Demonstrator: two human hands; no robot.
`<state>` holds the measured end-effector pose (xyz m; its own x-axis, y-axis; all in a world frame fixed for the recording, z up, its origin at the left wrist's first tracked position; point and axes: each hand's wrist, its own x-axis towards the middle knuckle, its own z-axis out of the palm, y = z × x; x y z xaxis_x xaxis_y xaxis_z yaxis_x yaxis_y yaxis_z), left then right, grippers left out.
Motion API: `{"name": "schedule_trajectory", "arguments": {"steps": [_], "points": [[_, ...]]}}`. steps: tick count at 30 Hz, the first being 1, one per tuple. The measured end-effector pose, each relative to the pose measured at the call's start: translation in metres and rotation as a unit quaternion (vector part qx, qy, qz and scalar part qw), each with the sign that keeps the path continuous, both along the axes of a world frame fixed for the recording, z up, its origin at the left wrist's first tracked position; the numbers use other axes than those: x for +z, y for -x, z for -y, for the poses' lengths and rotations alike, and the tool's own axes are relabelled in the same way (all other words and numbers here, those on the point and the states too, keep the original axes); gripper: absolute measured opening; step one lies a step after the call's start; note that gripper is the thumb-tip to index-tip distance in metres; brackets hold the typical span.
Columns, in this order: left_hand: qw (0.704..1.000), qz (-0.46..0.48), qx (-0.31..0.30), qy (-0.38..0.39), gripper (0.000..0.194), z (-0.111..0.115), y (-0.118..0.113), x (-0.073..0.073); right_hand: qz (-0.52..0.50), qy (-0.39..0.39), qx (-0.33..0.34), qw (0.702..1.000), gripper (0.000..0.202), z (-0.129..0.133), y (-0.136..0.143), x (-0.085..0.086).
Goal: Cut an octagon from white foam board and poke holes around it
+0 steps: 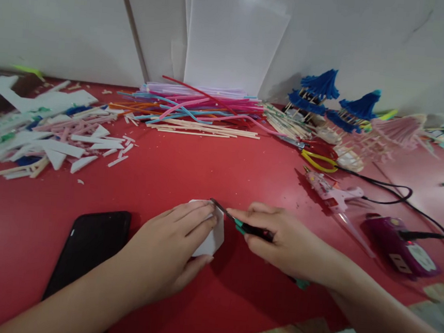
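A small white piece of board (212, 241) with angled corners lies on the red tabletop. My left hand (178, 240) holds it, fingers laid over its upper face and thumb by its near edge; much of the board is hidden beneath the fingers. In my right hand (283, 239) is a utility knife (253, 230) with a black and green body, its handle end showing below the palm. The knife's dark blade (219, 205) reaches across the board's far right edge, close to my left fingertips. Whether the blade is cutting in, I cannot tell.
White and pink scraps (61, 142) are heaped at left, above a black phone (91, 238). Pipe cleaners (207, 105) and thin sticks (209, 129) lie at the back. Scissors (319, 160), a pink glue gun (330, 191), a purple power box (403, 247) and blue-roofed models (314, 91) stand right.
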<state>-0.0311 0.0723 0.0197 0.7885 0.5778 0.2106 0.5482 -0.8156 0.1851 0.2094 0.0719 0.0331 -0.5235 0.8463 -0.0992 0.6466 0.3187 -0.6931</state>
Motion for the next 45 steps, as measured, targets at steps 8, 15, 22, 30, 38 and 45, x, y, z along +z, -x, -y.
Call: {"name": "schedule_trajectory", "arguments": {"steps": [8,15,22,30,38,45], "points": [[1.0,0.007,0.017,0.019,0.049,0.002,-0.001,-0.004,0.015,-0.003,0.003,1.0,0.056,0.001,-0.003,-0.002],[1.0,0.011,0.008,0.007,0.046,0.001,0.0,-0.004,0.008,-0.002,0.005,1.0,0.055,-0.004,0.004,-0.001],[1.0,0.008,0.014,0.021,0.045,0.0,0.001,-0.006,-0.004,0.011,0.005,1.0,0.057,0.003,-0.001,-0.001],[1.0,0.001,0.001,0.006,0.044,-0.002,0.001,-0.004,0.014,0.01,0.023,1.0,0.053,0.0,0.001,0.006],[1.0,-0.003,0.014,0.028,0.047,-0.004,0.003,-0.001,0.025,0.03,0.001,0.999,0.058,0.017,-0.008,0.002],[1.0,-0.022,0.012,0.018,0.048,-0.005,0.003,-0.003,0.033,0.049,-0.023,0.998,0.061,0.045,-0.023,0.0]]}}
